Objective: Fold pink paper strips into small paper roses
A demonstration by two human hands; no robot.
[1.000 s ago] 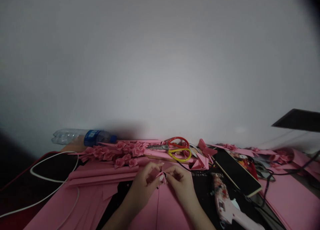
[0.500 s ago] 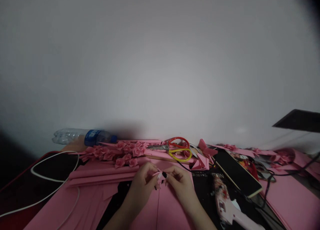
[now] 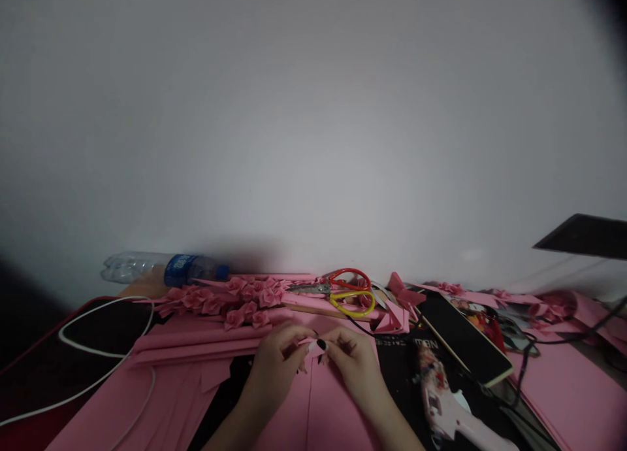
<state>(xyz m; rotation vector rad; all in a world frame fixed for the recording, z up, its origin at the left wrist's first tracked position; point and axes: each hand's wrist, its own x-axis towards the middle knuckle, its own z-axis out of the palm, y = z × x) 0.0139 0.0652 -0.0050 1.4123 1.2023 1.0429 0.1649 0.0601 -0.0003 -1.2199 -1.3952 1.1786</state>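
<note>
Pink paper pinched between two hands

Closest to us, the person's left hand (image 3: 277,366) and right hand (image 3: 355,366) meet low in the middle of the frame, over a pink paper sheet (image 3: 308,412). Between them sits a small piece of pink paper (image 3: 313,346), folded or crumpled, though its exact shape is too small for us to tell. The left fingers (image 3: 296,340) and the right fingers (image 3: 337,348) close narrowly on it from either side, and one dark-painted fingernail shows beside it.

Just right of the right hand lies a black printed sheet (image 3: 396,366), with a pink glue gun (image 3: 443,399) on it at the lower right. Left of the hands, long folded pink paper strips (image 3: 196,343) lie across the counter (image 3: 142,286), and a white cable (image 3: 95,353) curves over a black mat (image 3: 108,327).

Farther on, a row of pink paper roses (image 3: 245,300) runs along the back. Beside them are scissors (image 3: 343,293) with red and yellow handles, then a pink paper bow (image 3: 404,295) and a black flat board (image 3: 463,336). At the upper left, a clear plastic bottle (image 3: 161,269) with a blue label lies on its side against the white wall (image 3: 313,124).
</note>
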